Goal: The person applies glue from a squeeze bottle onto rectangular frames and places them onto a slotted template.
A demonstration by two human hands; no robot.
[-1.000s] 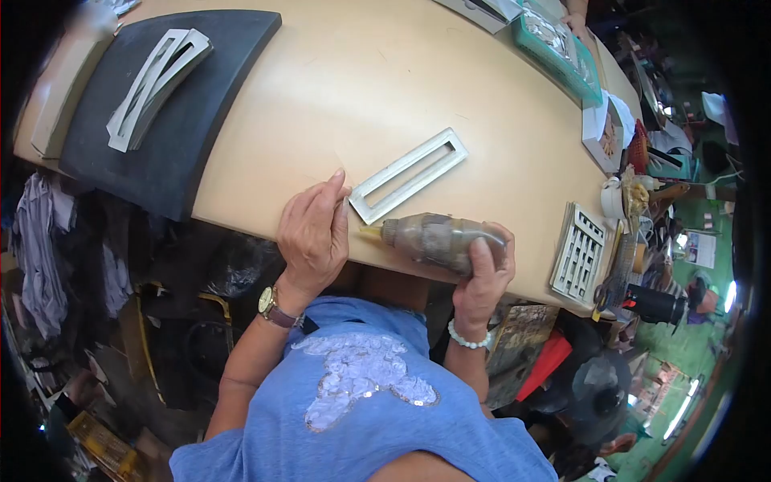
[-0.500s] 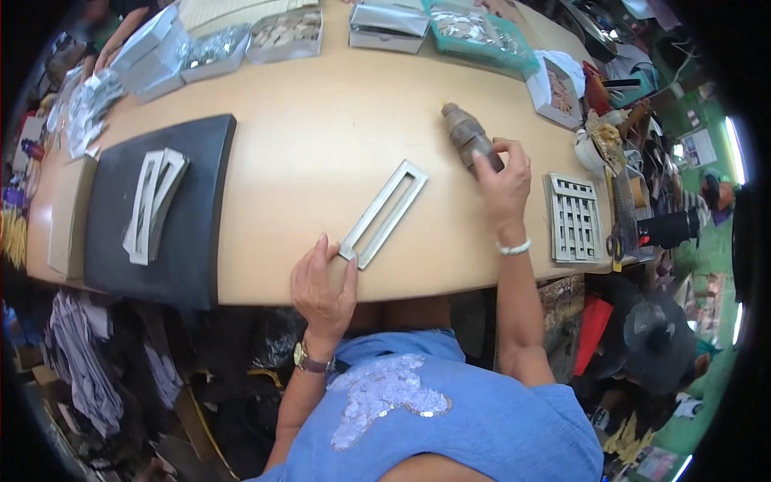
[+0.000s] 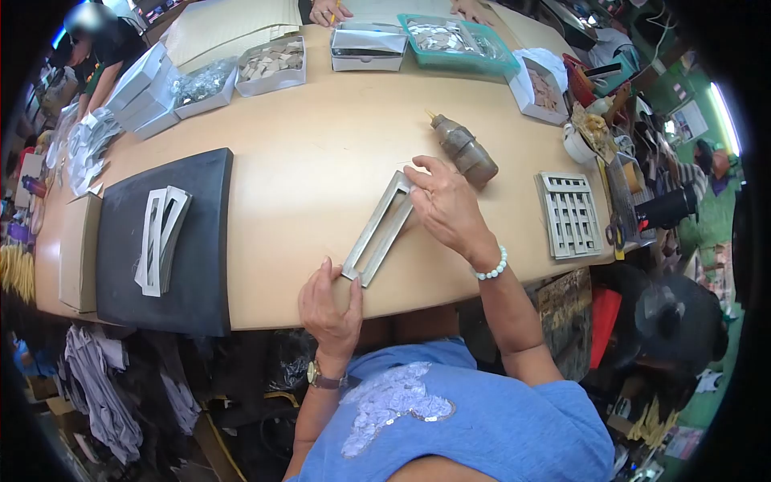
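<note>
A long pale frame (image 3: 372,241) with an open slot lies slanted on the wooden table. At its lower end, my left hand (image 3: 330,312) has its thumb and a finger against the edges. My right hand (image 3: 448,205) is at the upper end, fingers bent around the corner, partly hiding it. Just beyond my right hand, a brown bottle (image 3: 466,150) with a yellowish tip lies on its side, out of my grasp. Similar pale pieces (image 3: 163,241) are stacked on a black board (image 3: 210,265) to the left.
Slotted pale pieces (image 3: 571,215) lie stacked at the right, beside scissors (image 3: 615,233). Boxes of small pieces (image 3: 271,66) and a green tray (image 3: 462,44) line the far side. Other people's hands (image 3: 330,11) rest there. A cardboard box (image 3: 79,252) stands at the left edge.
My right hand has let go of the bottle, which now lies on the table, and has moved left to the frame's upper end. My left hand stays at the lower end.
</note>
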